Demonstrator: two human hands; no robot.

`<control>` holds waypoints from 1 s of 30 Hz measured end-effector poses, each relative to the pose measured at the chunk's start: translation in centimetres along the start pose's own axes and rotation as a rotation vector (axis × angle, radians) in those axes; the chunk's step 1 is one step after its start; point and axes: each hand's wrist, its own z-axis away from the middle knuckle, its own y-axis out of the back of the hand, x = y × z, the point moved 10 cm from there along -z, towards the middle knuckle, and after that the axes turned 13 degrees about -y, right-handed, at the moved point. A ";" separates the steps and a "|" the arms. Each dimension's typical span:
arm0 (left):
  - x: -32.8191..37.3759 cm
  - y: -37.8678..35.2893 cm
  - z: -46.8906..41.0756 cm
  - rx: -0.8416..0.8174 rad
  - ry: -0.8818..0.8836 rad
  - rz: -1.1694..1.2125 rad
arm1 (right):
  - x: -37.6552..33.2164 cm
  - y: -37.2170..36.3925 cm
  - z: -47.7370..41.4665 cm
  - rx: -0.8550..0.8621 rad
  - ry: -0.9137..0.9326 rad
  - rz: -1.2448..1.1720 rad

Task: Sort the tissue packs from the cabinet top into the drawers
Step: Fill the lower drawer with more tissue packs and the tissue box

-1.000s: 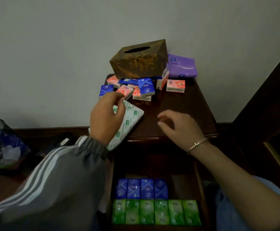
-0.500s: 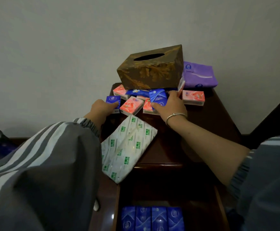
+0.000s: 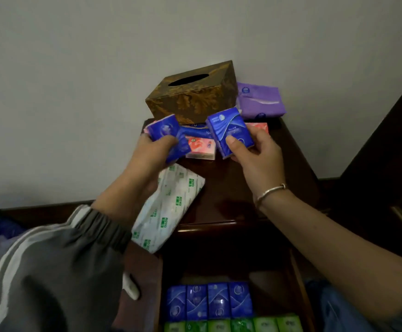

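My left hand [image 3: 152, 154] grips a small blue tissue pack [image 3: 166, 133] lifted above the cabinet top [image 3: 233, 188]. My right hand [image 3: 255, 154] holds a second blue tissue pack [image 3: 228, 128], thumb across its front. Between the hands a pink pack [image 3: 201, 147] and another blue pack [image 3: 195, 131] lie on the cabinet; one more pink pack [image 3: 258, 127] shows behind my right hand. The open drawer [image 3: 298, 283] below holds a row of blue packs [image 3: 209, 300] and a row of green packs [image 3: 233, 325] in front.
A brown patterned tissue box [image 3: 192, 92] stands at the back against the wall, a purple soft pack [image 3: 259, 99] beside it. A large white pack with green print [image 3: 171, 207] lies over the cabinet's left front edge. Dark wooden furniture stands at the right.
Both hands reached to the pile at the back, each took a blue pack, and now hold them lifted off the cabinet top.
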 end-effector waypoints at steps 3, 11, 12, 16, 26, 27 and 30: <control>0.0 -8.6 4.2 -0.220 0.076 0.131 | -1.2 4.3 1.5 0.056 0.056 -0.009; -3.3 -28.0 14.3 -0.537 0.266 0.254 | 2.7 19.9 2.4 0.126 -0.092 0.090; -4.1 -30.0 15.4 -0.560 0.277 0.239 | 3.3 22.1 2.6 0.135 -0.104 0.087; -7.3 -36.7 19.0 -0.671 0.325 0.173 | 6.3 31.1 3.4 0.198 -0.221 0.012; -21.6 -43.8 21.6 -0.720 0.514 -0.078 | 23.1 47.6 4.8 0.503 -0.489 0.320; -23.2 -44.1 21.6 -0.725 0.516 -0.117 | 25.7 48.1 4.7 0.501 -0.517 0.385; -27.5 -44.6 21.1 -0.696 0.512 -0.208 | 33.6 48.7 3.9 0.491 -0.576 0.564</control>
